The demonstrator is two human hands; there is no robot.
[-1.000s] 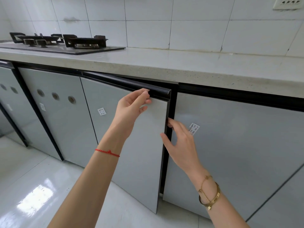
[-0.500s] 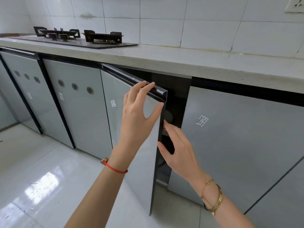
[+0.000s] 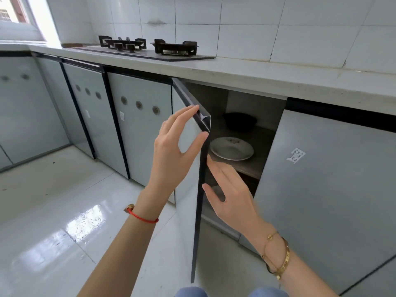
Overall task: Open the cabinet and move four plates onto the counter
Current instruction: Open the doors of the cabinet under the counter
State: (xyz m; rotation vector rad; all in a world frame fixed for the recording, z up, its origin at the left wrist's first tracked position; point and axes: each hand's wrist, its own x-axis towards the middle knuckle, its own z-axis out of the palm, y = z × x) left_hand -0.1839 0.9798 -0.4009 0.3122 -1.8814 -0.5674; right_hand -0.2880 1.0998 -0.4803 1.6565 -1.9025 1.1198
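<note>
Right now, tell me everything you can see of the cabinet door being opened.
The cabinet door is a flat pale grey panel, glossy like glass or laminate, framed in dark metal with a dark handle rail along its top edge. It stands swung well open, edge-on to the camera, under the counter. The left hand touches the top corner with straight fingers on the rail and thumb at the edge. The right hand is open just behind its free edge; contact is unclear.

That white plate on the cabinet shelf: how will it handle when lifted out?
The white plate looks like glazed ceramic, so probably stiff, slick and breakable. It lies flat on the shelf, so rolling seems unlikely.
</note>
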